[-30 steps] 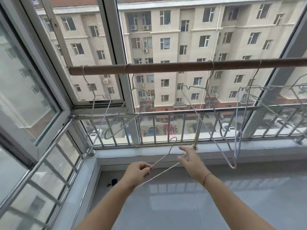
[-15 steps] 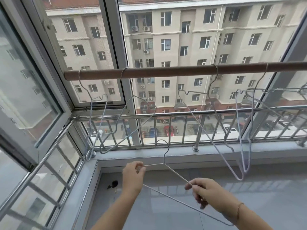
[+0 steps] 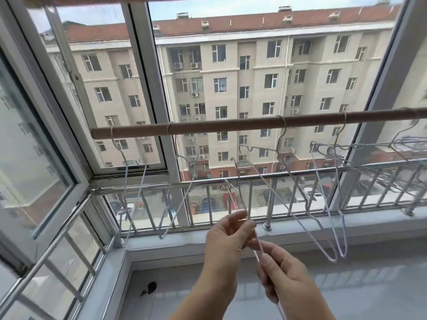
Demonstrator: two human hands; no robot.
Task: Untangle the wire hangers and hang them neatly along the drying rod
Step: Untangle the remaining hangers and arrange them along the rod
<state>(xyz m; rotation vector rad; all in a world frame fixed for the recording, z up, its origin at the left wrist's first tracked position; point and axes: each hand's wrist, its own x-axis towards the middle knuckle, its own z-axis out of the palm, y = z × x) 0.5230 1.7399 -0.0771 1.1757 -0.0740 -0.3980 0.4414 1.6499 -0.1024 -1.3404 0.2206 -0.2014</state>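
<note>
Holding one white wire hanger (image 3: 258, 242) in both hands, the person stands at the balcony window, with the hanger below the rod (image 3: 231, 127) and nearer the camera, not touching it.

Left hand (image 3: 227, 236): thumb and forefinger pressed together, pinching the wire near the top of the visible length. The remaining fingers (image 3: 240, 217) are curled loosely beneath.

Right hand (image 3: 284, 271): lower and just beside the left, knuckles nearly touching it. Its fingers are curled round the same wire, with the thumb laid along the top. The wire leaves the bottom of this fist and runs out of view at the lower edge.

Above the left hand the hanger rises towards the railing (image 3: 268, 179), its hook end up and free of the rod.

The rod is brown and runs across the window from left of centre to the right edge.

Two left hangers (image 3: 126, 176) hang from it by their hooks, well apart, both turned edge-on.

Two middle hangers (image 3: 300, 224) hang tilted. Their low corners lie close together; whether they are linked cannot be told.

At the far right a tangle (image 3: 404, 153) of several hangers sits near the rod. It is blurred and the count is not readable.

The floor (image 3: 184, 285) is glossy grey tile, with one small dark object (image 3: 150, 288) lying near the left corner.
</note>
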